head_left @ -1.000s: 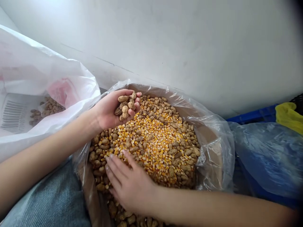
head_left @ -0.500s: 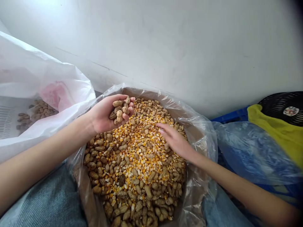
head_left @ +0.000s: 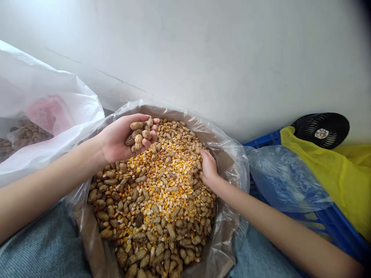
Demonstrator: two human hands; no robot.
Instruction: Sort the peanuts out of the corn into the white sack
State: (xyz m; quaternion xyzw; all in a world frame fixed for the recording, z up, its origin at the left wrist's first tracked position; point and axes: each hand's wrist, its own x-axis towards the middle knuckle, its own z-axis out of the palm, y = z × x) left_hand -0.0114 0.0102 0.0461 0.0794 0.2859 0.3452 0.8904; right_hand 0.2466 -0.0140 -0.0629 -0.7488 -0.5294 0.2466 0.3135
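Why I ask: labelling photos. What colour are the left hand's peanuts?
Tan peanuts, some darker; best in head view.

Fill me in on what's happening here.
A person is handling unshelled peanuts with bare hands. The left hand, palm up, cups a small handful of peanuts above a mixed heap of peanuts and yellow corn kernels. The right hand is at the heap's far right edge; whether it grips any peanuts is unclear. The heap sits inside a clear plastic liner. A white bag with more peanuts stands to the left.
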